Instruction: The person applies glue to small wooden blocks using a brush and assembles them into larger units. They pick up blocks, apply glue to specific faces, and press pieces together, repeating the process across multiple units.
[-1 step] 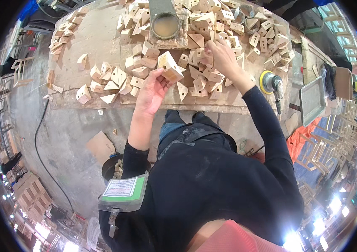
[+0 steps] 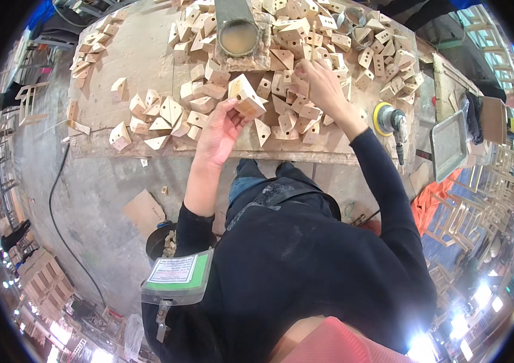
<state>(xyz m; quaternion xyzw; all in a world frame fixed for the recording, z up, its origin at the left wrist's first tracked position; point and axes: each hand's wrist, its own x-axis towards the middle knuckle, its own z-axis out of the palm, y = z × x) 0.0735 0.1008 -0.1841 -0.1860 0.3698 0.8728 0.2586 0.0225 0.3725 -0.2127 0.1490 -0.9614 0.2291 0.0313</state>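
My left hand (image 2: 220, 128) is closed around a pale wooden corner block (image 2: 246, 97), gripped between thumb and fingers just above the table's near part. The block is tilted, with a yellowish patch on one face. My right hand (image 2: 322, 86) is over the pile of drilled wooden blocks (image 2: 286, 118), its fingers bent and pressed together. Whatever its fingertips hold, if anything, cannot be made out among the similar blocks behind them. Many of the blocks are wedge-shaped with round holes.
A grey tube (image 2: 239, 35) with a round, dusty end stands at the table's far middle. An orbital sander (image 2: 386, 118) with a yellow pad lies right of the pile. Farther right sits a grey tray (image 2: 449, 144). A black bucket (image 2: 159, 242) stands on the floor, near a cable (image 2: 57, 212).
My right hand has shifted very slightly over the pile. The left hand still grips the same block, almost unmoved.
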